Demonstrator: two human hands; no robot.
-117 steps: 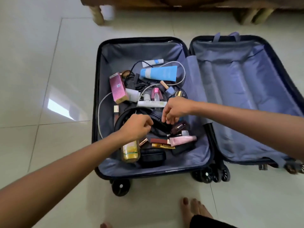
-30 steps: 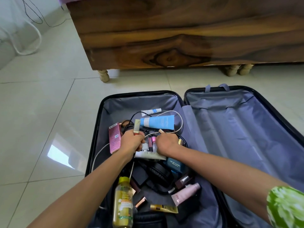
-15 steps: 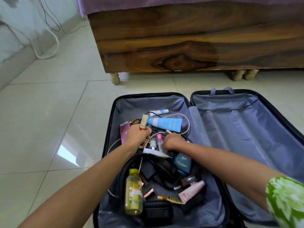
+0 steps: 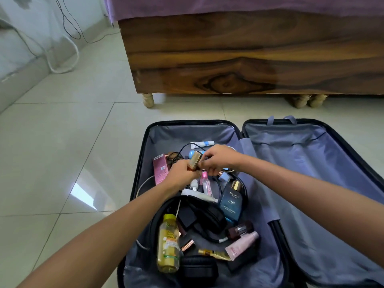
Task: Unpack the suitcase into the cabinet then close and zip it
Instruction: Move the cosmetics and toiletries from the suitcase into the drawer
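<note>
The black suitcase [image 4: 143, 154] lies open on the floor; its left half holds toiletries and cables, its right half [image 4: 311, 173] shows only grey lining. My left hand [image 4: 180, 173] grips a small gold tube [image 4: 195, 160] above the clutter. My right hand [image 4: 220, 159] meets it, fingers curled and pinching something small beside the tube; what it is stays hidden. Below lie a blue cologne bottle [image 4: 230, 202], a yellow bottle [image 4: 168, 244], black headphones [image 4: 207, 221], a pink box [image 4: 160, 169] and a pink tube [image 4: 243, 245].
A wooden bed frame [image 4: 249, 59] with turned legs and a purple cover stands just beyond the suitcase. Cables and a white hose [image 4: 68, 55] run along the wall at far left. Pale floor tiles [image 4: 62, 142] spread to the left.
Both hands have lifted from the pile. The left hand raised the gold tube and the right hand came up beside it. The blue cologne bottle is now uncovered.
</note>
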